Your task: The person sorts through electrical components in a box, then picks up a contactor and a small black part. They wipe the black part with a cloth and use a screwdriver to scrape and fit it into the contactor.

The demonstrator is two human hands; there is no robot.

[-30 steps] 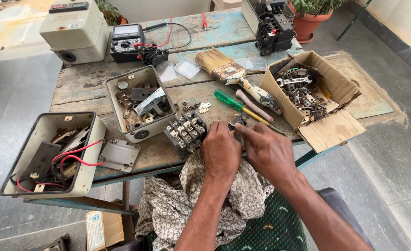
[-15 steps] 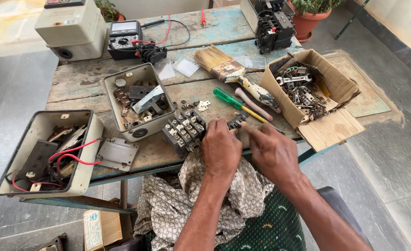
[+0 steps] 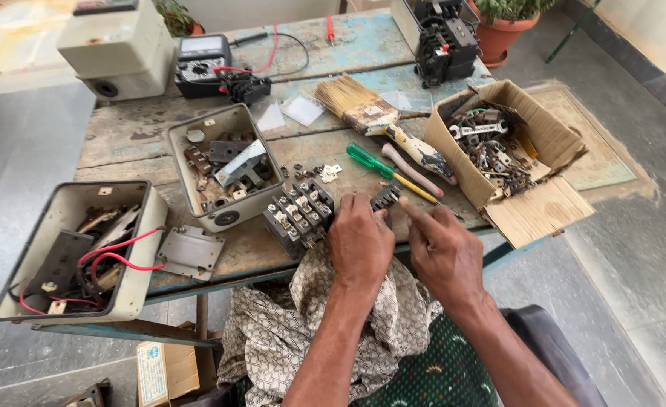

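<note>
Nearest: patterned beige cloth [image 3: 303, 332] draped over the lap, crumpled, soft folds, running up to the table edge. Left hand [image 3: 359, 245] and right hand [image 3: 444, 252] sit close together at the near edge of the worn wooden table [image 3: 122, 136], paint flaking blue-grey. Both pinch a small black terminal part [image 3: 385, 199], blocky plastic with metal screw heads, held between the fingertips just above the knuckles; left fingers curl round its near side, right index points onto it from the right. Fingers closed on it, not splayed. Just left of the left hand, touching or nearly so: black contactor block [image 3: 299, 215], ribbed, rows of pale screw terminals. Further left, grey metal plate [image 3: 189, 252] lying flat, and an open beige enclosure [image 3: 69, 252] with red wires looped inside, overhanging the table edge. Behind the block, a second open beige box [image 3: 223, 169] with loose dark parts. Right of the hands: green-handled screwdriver [image 3: 382, 167], a worn paintbrush [image 3: 378, 120] with straw bristles, a torn cardboard box [image 3: 514, 151] full of metal hardware. Far: black multimeter [image 3: 201, 66] with red leads, closed beige box [image 3: 118, 49], terracotta pot [image 3: 502, 38].
</note>
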